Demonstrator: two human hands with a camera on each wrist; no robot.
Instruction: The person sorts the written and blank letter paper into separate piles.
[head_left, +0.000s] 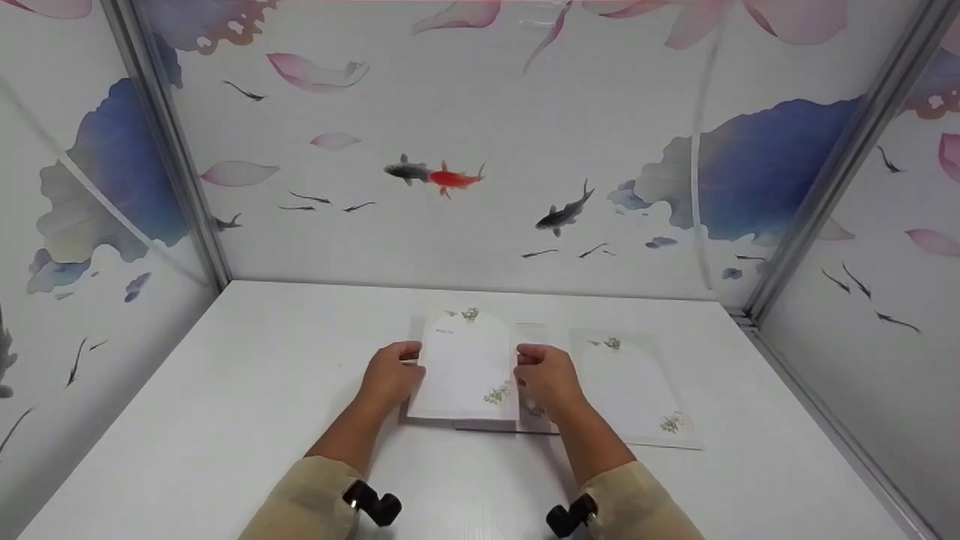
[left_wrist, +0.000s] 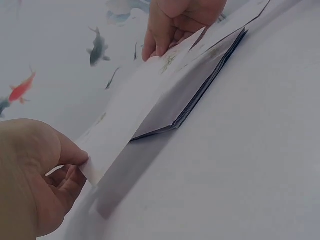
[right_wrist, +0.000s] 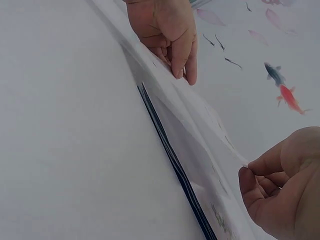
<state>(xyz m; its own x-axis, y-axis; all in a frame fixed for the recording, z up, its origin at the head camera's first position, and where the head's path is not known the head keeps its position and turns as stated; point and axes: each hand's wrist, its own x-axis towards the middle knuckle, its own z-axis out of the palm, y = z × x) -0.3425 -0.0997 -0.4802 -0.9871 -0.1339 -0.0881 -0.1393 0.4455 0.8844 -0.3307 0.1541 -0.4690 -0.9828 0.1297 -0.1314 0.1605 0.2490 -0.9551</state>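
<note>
Holding a white paper [head_left: 466,375] by two edges

I can see it raised over the worktop [head_left: 225,412], with green leaves printed on it. The left hand [head_left: 394,375] pinches its left edge and the right hand [head_left: 550,379] pinches its right edge. Partly under it lies a thin pile [left_wrist: 187,90] with dark edges. Over to the right, another leafy page [head_left: 626,390] lies flat.

Your white rectangular paper sheet [head_left: 463,367] carries green floral sprigs [head_left: 496,394] at twelve and four o'clock; the flat rectangular white piece [head_left: 628,394] at its three o'clock repeats them. The thin layered stack [left_wrist: 187,92] beneath shows dark blue edges. At twelve, the white wall panel [head_left: 480,105] bears red and black fish [head_left: 454,178] and pink petals [head_left: 240,174].
</note>
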